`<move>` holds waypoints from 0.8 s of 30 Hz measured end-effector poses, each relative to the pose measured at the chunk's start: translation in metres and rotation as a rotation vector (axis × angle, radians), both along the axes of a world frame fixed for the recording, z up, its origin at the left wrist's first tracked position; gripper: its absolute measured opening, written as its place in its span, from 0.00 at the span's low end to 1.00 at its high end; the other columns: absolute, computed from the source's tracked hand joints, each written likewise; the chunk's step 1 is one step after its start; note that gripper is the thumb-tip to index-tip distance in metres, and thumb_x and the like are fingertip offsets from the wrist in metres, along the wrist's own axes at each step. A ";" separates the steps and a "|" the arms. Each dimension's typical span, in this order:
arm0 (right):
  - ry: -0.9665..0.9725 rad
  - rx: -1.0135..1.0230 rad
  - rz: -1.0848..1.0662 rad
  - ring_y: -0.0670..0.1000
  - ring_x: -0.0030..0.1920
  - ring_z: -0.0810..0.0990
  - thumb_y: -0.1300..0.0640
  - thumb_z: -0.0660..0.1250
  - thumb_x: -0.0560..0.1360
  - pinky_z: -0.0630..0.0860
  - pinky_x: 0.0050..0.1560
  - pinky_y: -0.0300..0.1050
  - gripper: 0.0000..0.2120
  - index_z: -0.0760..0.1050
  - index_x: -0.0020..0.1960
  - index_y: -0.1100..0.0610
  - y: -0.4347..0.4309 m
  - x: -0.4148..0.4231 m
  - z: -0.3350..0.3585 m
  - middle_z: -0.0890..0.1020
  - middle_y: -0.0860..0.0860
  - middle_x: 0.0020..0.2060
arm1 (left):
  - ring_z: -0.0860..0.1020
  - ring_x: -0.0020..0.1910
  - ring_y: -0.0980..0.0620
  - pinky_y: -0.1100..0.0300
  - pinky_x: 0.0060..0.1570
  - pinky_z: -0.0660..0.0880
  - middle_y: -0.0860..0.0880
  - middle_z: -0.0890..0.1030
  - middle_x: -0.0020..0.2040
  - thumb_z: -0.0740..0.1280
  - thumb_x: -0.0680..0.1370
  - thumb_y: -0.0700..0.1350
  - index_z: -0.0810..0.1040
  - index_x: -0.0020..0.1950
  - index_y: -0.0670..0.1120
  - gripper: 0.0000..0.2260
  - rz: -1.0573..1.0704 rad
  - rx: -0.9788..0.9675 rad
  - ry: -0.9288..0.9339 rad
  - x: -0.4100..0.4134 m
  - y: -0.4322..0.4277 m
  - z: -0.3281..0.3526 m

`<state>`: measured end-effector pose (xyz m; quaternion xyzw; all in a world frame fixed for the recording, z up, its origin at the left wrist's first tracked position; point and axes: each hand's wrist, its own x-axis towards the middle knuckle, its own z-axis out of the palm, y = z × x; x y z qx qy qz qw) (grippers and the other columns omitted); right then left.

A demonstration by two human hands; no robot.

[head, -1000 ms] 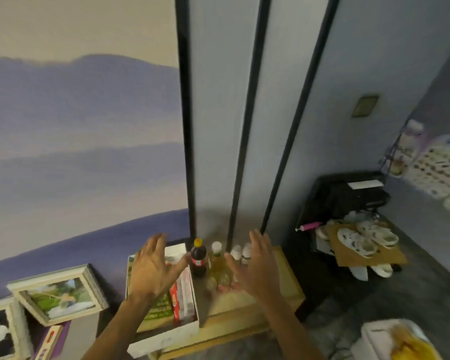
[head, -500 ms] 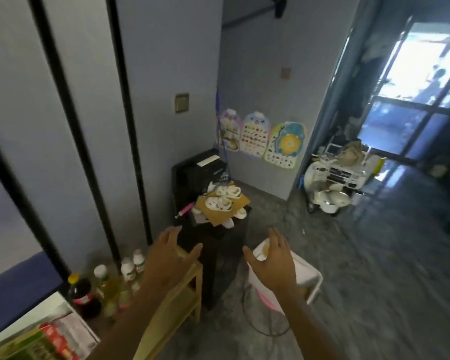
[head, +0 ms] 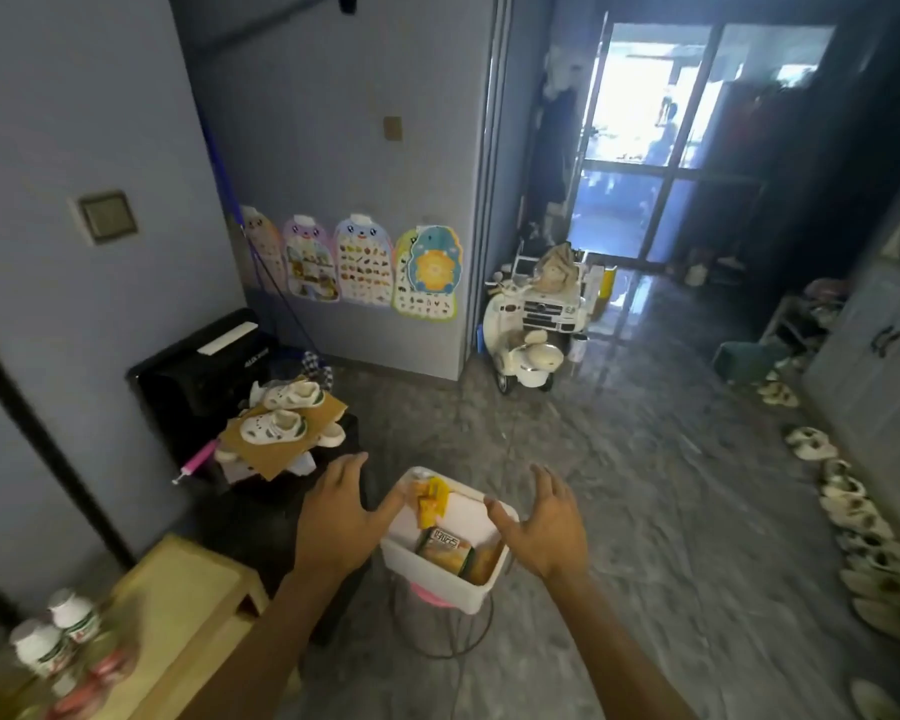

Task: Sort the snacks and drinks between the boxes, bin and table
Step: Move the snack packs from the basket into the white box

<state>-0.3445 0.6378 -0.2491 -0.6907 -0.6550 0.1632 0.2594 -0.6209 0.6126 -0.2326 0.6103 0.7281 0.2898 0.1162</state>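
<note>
A white box (head: 427,579) rests on a pink stool with a wire frame, low in the middle of the view. Inside lie yellow and orange snack packets (head: 432,498) and a green-edged packet (head: 445,549). My left hand (head: 339,517) hovers over the box's left edge, fingers spread, holding nothing. My right hand (head: 546,522) hovers over its right edge, also spread and empty. Several drink bottles (head: 55,641) with white caps stand blurred on the low wooden table (head: 178,610) at bottom left.
A black stand (head: 276,491) carries cardboard with small white shoes (head: 276,423), left of the box, beside a black appliance (head: 204,366). A toy scooter and toy car (head: 531,330) stand by the far wall. Shoes line the right side of the floor (head: 863,532).
The view has swung right, from the table with the bottles and box of snacks to the white box on the stool. Both empty hands came along and now flank that box.
</note>
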 end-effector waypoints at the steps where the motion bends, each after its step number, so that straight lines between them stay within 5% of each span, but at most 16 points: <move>1: -0.006 -0.011 -0.002 0.59 0.83 0.62 0.24 0.63 0.75 0.64 0.81 0.57 0.51 0.60 0.85 0.58 0.007 0.009 -0.003 0.66 0.56 0.83 | 0.70 0.76 0.46 0.45 0.73 0.71 0.48 0.71 0.78 0.62 0.76 0.75 0.69 0.80 0.50 0.41 0.000 -0.017 -0.003 0.009 0.007 -0.003; 12: -0.065 -0.166 0.058 0.57 0.82 0.64 0.21 0.61 0.74 0.69 0.79 0.59 0.52 0.58 0.86 0.54 0.090 0.038 -0.057 0.65 0.53 0.83 | 0.74 0.72 0.47 0.50 0.68 0.72 0.48 0.73 0.76 0.49 0.67 0.85 0.70 0.78 0.50 0.53 0.025 -0.171 -0.055 0.068 0.072 -0.038; 17: -0.083 -0.232 0.079 0.59 0.80 0.68 0.23 0.64 0.75 0.70 0.76 0.58 0.50 0.60 0.85 0.55 0.150 0.024 -0.086 0.69 0.54 0.81 | 0.79 0.65 0.46 0.56 0.56 0.70 0.46 0.77 0.69 0.58 0.71 0.77 0.76 0.70 0.48 0.41 0.008 -0.241 -0.077 0.067 0.126 -0.060; 24: -0.153 -0.328 0.151 0.57 0.79 0.68 0.26 0.65 0.75 0.70 0.76 0.55 0.48 0.61 0.84 0.55 0.259 -0.008 -0.126 0.69 0.53 0.81 | 0.78 0.64 0.43 0.47 0.60 0.75 0.47 0.77 0.69 0.56 0.70 0.79 0.76 0.70 0.50 0.42 0.079 -0.331 -0.160 0.041 0.239 -0.125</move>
